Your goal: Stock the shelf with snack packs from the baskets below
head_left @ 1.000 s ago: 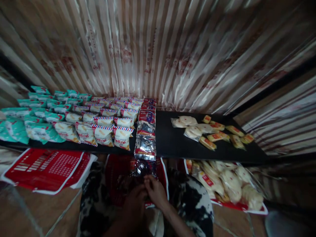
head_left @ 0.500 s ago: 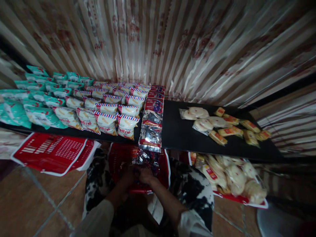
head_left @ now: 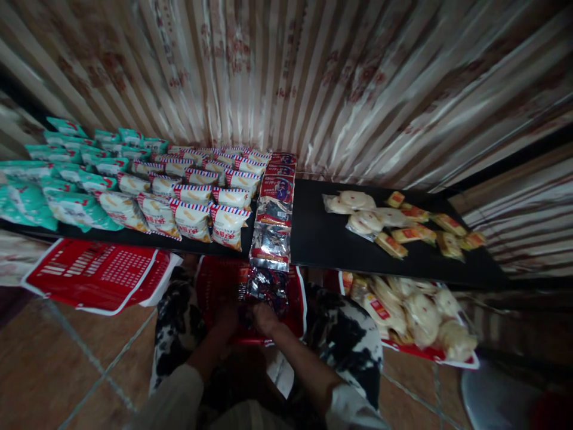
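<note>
Both my hands are down inside a red plastic basket between my knees. My left hand is in dark shadow at its left, with the fingers hidden. My right hand is curled among dark shiny packets in the basket; what its fingers hold, if anything, is too dark to make out. A gap separates the two hands. Just above the basket, a row of red and silver packets runs from the back of the black shelf to its front edge.
White snack bags and teal bags stand in rows on the left. White round packaged items and yellow packs lie on the right. Below are a filled red basket and another red basket. A curtain hangs behind.
My hands have moved apart inside the basket, the left one going left and both slightly lower against the packets. The view has shifted slightly. The goods on the shelf look unchanged.
</note>
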The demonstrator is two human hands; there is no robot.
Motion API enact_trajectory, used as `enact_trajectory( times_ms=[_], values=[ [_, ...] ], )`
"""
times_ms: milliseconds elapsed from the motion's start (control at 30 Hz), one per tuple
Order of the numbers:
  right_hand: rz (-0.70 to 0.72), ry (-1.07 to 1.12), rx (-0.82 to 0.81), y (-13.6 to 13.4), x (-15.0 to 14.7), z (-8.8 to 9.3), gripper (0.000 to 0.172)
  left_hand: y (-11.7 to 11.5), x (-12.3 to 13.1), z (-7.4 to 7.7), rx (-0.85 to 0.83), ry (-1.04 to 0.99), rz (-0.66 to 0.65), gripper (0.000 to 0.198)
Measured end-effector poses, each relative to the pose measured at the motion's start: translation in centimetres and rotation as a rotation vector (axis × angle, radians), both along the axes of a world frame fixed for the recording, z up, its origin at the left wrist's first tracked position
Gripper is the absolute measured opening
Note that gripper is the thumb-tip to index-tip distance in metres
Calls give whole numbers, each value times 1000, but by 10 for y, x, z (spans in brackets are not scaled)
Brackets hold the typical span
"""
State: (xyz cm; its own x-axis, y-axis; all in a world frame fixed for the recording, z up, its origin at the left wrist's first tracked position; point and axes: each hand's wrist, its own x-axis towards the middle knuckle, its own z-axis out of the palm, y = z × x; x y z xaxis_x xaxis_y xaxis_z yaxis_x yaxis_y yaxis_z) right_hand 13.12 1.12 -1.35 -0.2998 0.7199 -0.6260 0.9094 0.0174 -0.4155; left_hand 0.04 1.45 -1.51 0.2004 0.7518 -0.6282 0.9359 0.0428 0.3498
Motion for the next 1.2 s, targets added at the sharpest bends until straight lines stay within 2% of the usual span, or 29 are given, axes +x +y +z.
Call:
enact_trajectory(
  times_ms=[167, 367, 467, 567, 700, 767, 833, 900, 967, 1033, 1100, 1200],
  values=[
    [-66, 180, 52, 2, 15, 29, 27, 5, -17, 32, 172, -46, -6, 34],
    [-139, 554, 76, 5, 44, 76, 29, 9, -42, 78, 389, -312, -52, 24],
    [-212, 707, 93, 8, 58, 102, 30, 6, -44, 105, 322, -385, -36, 23],
    [-364, 760, 164, 10, 69, 127, 30, 1, -38, 128, 249, -436, -17, 19],
    [-521, 867, 237, 7, 77, 149, 34, -3, -27, 143, 260, -596, 35, 13],
    [-582, 886, 335, 2, 80, 152, 41, -4, -24, 145, 267, -671, 106, 15],
    [-661, 812, 528, -4, 83, 153, 48, -3, -22, 147, 271, -769, 179, 16],
    [-756, 696, 768, -11, 85, 154, 50, -4, -19, 151, 281, -863, 243, 17],
    [-817, 638, 923, -20, 83, 157, 46, -6, -16, 158, 322, -902, 303, 17],
    [-826, 721, 878, -29, 78, 161, 43, -10, -10, 168, 392, -869, 329, 14],
    [-783, 927, 648, -37, 69, 165, 45, -17, 0, 178, 471, -777, 308, 14],
    [-734, 1224, 320, -45, 51, 171, 55, -31, 21, 186, 669, -604, 180, 16]
  ],
)
